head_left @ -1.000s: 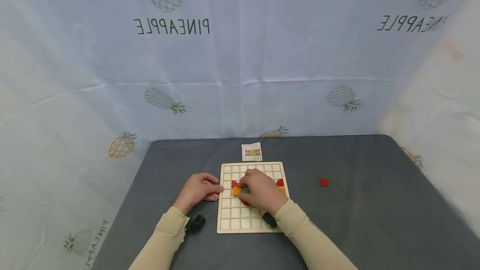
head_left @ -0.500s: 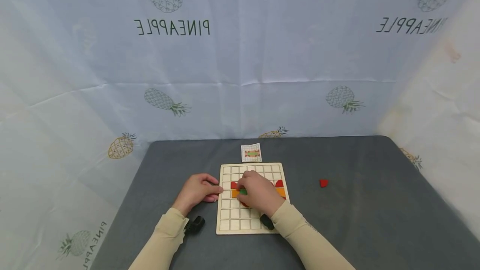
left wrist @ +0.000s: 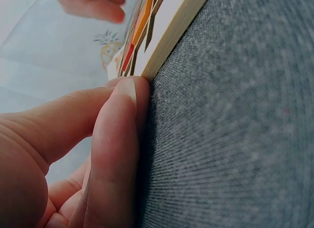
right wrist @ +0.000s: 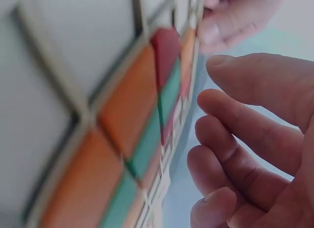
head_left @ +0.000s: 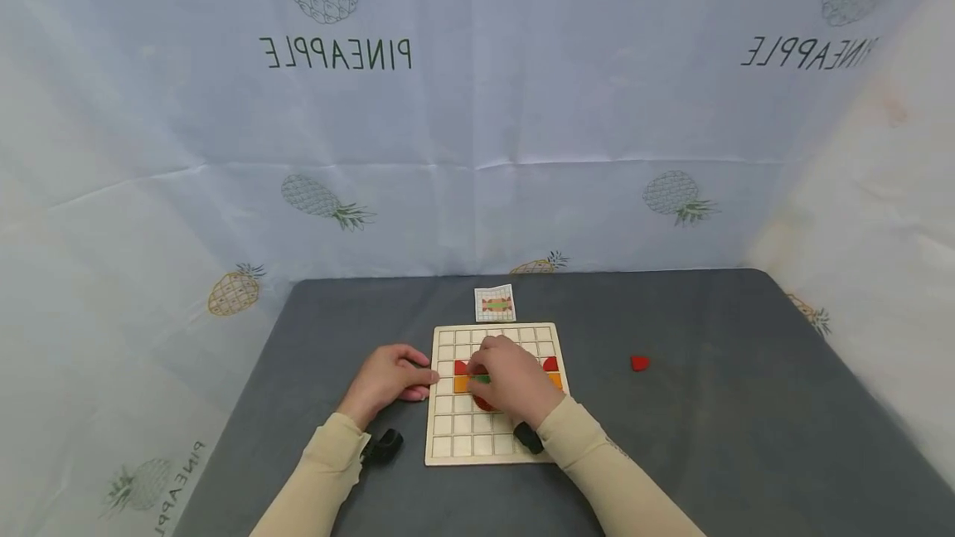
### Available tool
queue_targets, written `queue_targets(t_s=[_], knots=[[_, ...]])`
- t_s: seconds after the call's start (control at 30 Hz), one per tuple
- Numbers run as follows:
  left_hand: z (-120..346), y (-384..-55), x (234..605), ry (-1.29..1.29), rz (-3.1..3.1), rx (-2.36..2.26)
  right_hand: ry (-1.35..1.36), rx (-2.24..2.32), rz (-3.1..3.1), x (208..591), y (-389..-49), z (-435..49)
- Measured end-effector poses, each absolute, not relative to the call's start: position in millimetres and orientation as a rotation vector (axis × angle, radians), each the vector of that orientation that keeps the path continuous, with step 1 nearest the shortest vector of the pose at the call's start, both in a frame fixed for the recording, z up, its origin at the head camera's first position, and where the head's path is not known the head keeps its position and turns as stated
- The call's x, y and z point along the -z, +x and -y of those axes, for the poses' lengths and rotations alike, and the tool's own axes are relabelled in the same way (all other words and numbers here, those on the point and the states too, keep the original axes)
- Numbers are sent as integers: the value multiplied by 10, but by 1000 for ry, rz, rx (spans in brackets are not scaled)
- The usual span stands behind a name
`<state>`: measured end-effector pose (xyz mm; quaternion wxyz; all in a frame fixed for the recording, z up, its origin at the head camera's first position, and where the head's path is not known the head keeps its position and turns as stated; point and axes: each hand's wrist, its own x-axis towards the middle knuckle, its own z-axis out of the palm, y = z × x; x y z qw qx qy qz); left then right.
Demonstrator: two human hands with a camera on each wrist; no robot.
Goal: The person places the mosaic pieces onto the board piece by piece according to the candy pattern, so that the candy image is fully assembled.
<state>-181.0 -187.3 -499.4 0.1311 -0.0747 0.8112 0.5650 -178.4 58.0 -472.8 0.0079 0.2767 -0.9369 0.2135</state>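
Note:
The wooden grid board (head_left: pixel 452 446) lies on the table with red, orange and green pieces in a band across it. At its left edge, my left hand (head_left: pixel 388 377) holds the board between thumb and a fingertip; in the left wrist view those tips (left wrist: pixel 130 93) meet at the edge. My right hand (head_left: pixel 511 379) hovers over the band, covering its middle. In the right wrist view its fingers (right wrist: pixel 216 134) are loosely bent with nothing in them, apart from the green strip (right wrist: pixel 152 139). An orange piece (head_left: pixel 461 384) lies at the band's left end, below a red piece (head_left: pixel 460 367).
A small pattern card (head_left: pixel 496 305) lies beyond the board. One loose red piece (head_left: pixel 639 363) is on the dark table (head_left: pixel 716 404) to the right. A printed pineapple curtain (head_left: pixel 477 214) hangs behind the table's far edge.
The orange piece at the left end was slightly askew under my right fingertips and now sits straight in the band. My right fingers have let go. My left hand keeps its place.

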Motion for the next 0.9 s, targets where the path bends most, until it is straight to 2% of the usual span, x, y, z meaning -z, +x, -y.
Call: queue_targets(t_s=[0.17,0.47,0.9], knots=[[1877,-1794,4994,-232,-2373,-1617,797,-668,2895,4704,-1800,-901],[1861,-1794,5005,-245,-2388,-1607,526,-631,2981,4767,-1796,-1842],[1876,-1802,5018,-232,-2372,-1618,439,-640,2959,4781,-1781,-2924]])
